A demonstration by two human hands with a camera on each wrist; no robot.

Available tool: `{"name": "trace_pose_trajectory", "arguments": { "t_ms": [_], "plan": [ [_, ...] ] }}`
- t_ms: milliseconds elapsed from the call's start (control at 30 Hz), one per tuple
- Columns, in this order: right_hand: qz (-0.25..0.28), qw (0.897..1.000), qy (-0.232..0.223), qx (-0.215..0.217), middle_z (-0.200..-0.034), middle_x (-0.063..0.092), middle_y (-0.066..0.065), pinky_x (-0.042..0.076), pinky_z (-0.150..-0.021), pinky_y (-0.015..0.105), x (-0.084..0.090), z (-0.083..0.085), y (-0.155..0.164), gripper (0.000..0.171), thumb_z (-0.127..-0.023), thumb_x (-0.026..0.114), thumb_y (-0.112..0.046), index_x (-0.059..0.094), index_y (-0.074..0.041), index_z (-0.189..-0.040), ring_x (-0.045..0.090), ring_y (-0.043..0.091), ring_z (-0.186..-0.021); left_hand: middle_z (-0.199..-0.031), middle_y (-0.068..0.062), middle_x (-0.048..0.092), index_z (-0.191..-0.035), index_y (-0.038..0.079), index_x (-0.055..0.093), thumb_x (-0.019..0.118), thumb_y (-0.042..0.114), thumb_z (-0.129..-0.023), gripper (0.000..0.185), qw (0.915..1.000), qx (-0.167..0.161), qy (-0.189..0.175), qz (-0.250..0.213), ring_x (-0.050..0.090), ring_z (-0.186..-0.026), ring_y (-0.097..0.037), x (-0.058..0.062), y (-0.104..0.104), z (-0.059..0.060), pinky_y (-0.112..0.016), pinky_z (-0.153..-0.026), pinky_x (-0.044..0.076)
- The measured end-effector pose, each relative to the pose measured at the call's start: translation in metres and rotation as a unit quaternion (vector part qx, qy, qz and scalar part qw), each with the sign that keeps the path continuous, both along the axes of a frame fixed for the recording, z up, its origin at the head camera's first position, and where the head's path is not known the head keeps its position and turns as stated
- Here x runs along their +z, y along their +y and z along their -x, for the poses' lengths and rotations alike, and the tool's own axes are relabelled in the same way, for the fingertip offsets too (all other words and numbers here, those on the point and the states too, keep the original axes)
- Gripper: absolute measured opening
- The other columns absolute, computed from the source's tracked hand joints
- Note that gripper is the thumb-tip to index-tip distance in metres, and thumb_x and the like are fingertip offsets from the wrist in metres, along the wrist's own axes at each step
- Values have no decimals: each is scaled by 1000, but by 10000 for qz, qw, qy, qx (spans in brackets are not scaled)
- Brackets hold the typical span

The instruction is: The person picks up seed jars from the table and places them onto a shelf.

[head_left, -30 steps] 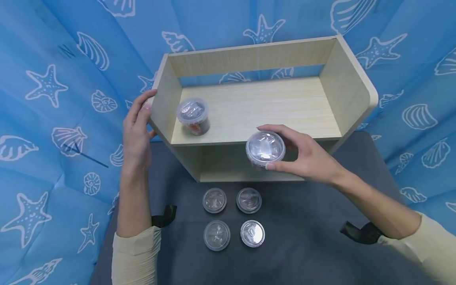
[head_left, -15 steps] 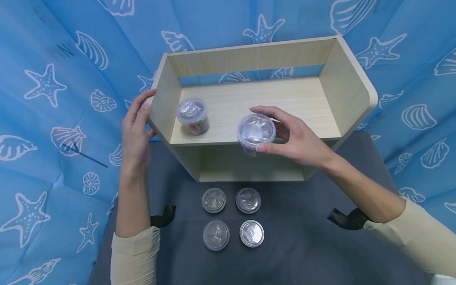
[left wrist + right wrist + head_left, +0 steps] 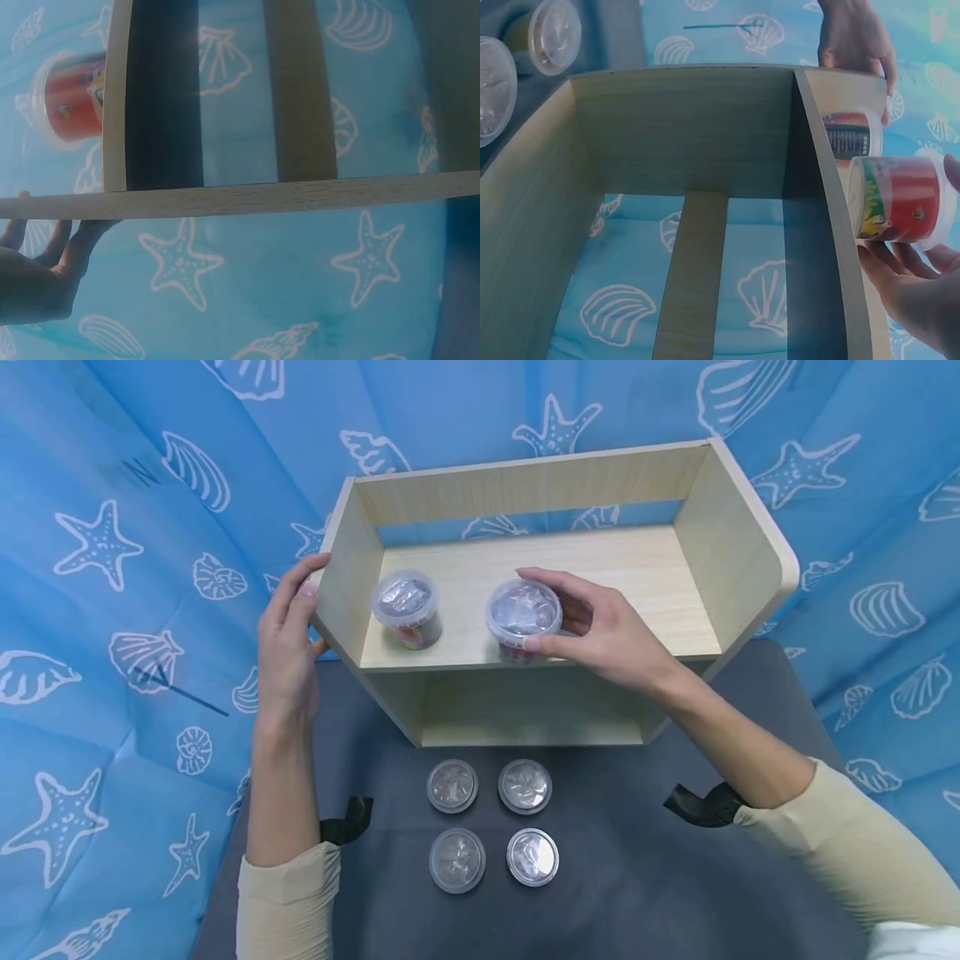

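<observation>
While the near left tub (image 3: 457, 861), near right tub (image 3: 532, 857), far left tub (image 3: 452, 786) and far right tub (image 3: 525, 787) are standing lids-up on the dark table (image 3: 630, 877) closest to the viewer, the held tub (image 3: 523, 610) is hanging beyond them in the right hand (image 3: 606, 631), upright at the front edge of the upper board (image 3: 607, 577) of the wooden shelf (image 3: 738, 535). That hand is pinching the tub from its right, thumb at the near side of the lid rim, fingers along the wall and far side; whether the base is touching the board, I cannot tell. The walls are looking like thin, fairly stiff plastic, so the tub is probably lifting light, sliding a little on smooth skin, and denting under a hard squeeze. The lid is jutting past the wall, so gripping opposite sides just beneath it is seeming safest; pulling on the lid alone is risking popping it off. To the left, the left hand (image 3: 288, 631) is resting spread fingers against the outside of the side panel (image 3: 300, 198). Just inside, the shelved tub (image 3: 407, 602) is standing upright, apart from the held one. Behind everything, a blue shell-patterned curtain (image 3: 150, 547) is hanging.
</observation>
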State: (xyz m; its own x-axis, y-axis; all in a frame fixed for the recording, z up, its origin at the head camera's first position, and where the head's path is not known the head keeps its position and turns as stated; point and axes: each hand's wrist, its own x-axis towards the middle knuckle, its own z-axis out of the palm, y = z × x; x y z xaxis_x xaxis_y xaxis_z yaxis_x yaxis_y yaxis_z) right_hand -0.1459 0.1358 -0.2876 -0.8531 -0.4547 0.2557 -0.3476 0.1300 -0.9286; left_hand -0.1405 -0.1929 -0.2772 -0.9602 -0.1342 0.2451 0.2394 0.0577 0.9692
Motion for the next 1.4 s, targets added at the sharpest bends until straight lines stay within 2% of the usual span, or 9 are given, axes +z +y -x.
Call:
{"name": "trace_pose_trajectory", "arguments": {
  "t_ms": [300,567,767,1033,1400],
  "plan": [
    [87,9990,-177,-406,-143,51,14,43,-106,33,-4,13,-8,67,-88,75,-5,45,-6,-148,52,27,-129,-143,-2,46,-135,21,60,46,30,-105,35,10000,16,-39,-48,44,-124,-26,-1,1,-1,-65,-94,33],
    [262,9983,-295,-433,-144,50,17,41,-107,34,-7,21,-15,68,-88,73,-2,41,-1,-148,51,28,-131,-143,-2,46,-136,21,60,47,31,-105,35,10000,26,-52,-36,43,-124,-27,-2,1,-2,-66,-94,32],
    [284,9978,-383,-470,-141,51,17,42,-107,34,-8,22,-16,67,-89,73,-4,42,-1,-148,51,28,-131,-143,-2,46,-136,21,60,47,31,-105,35,10000,43,-16,-31,42,-126,-27,-1,2,-3,-68,-95,30],
    [201,9976,-386,-529,-147,47,15,41,-106,32,-9,22,-14,71,-88,74,-5,39,-2,-151,48,26,-134,-144,-2,46,-136,22,60,47,32,-104,35,10000,4,-2,-14,42,-126,-27,-1,4,-1,-67,-95,30],
    [434,9973,-390,-451,-155,40,9,34,-110,25,-12,16,-7,78,-87,75,-5,34,-5,-154,39,21,-142,-144,-2,45,-135,21,60,48,32,-104,35,10000,58,-11,-42,41,-126,-26,-1,2,-1,-67,-95,30]
  ]
}}
